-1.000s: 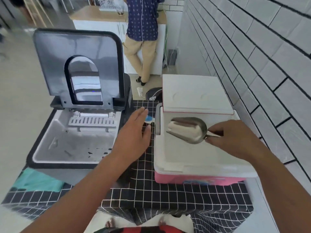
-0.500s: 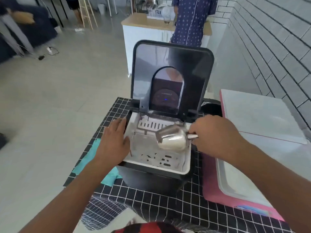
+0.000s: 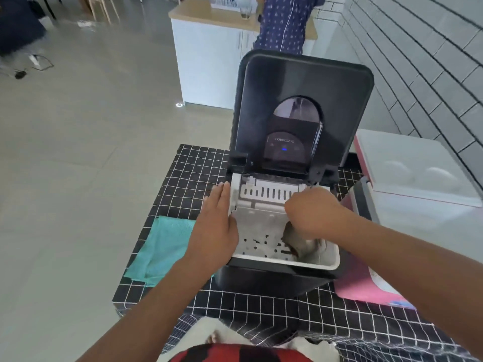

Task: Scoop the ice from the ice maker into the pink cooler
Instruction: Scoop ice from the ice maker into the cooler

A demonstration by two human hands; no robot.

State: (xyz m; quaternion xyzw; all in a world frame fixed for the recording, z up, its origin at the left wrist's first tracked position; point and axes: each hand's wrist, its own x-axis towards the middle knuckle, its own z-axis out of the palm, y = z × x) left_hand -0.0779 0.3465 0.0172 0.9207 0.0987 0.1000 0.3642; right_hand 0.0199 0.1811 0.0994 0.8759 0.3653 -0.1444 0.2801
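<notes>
Checked cloth covers the desk [image 3: 261, 304]. Ice maker [image 3: 285, 273] stands lid-up for access; pink cooler [image 3: 366, 286] adjoins it. Left hand [image 3: 217, 226], fingers straight, steadies the rim; right hand [image 3: 311, 212] grips the scoop [image 3: 300, 244] inside. Ice indiscernible.

The ice maker [image 3: 274, 273] has a dark plastic shell, and its raised lid [image 3: 303, 82] is glossy enough to catch the room's light, with a smooth tinted window [image 3: 296, 134] in it. Its inner basin [image 3: 258, 223] is matt pale grey plastic. Down inside sits a scoop [image 3: 300, 245] of dull brushed metal. On the right, the pink cooler [image 3: 366, 283] looks like smooth plastic with a white, faintly sheened lid [image 3: 407, 163]. A black cloth with a white grid [image 3: 198, 168] drapes the bench, and a soft teal cloth [image 3: 162, 246] lies on it. The far counter [image 3: 198, 11] has a wooden top; the right wall [image 3: 431, 61] is smooth grey tile.
</notes>
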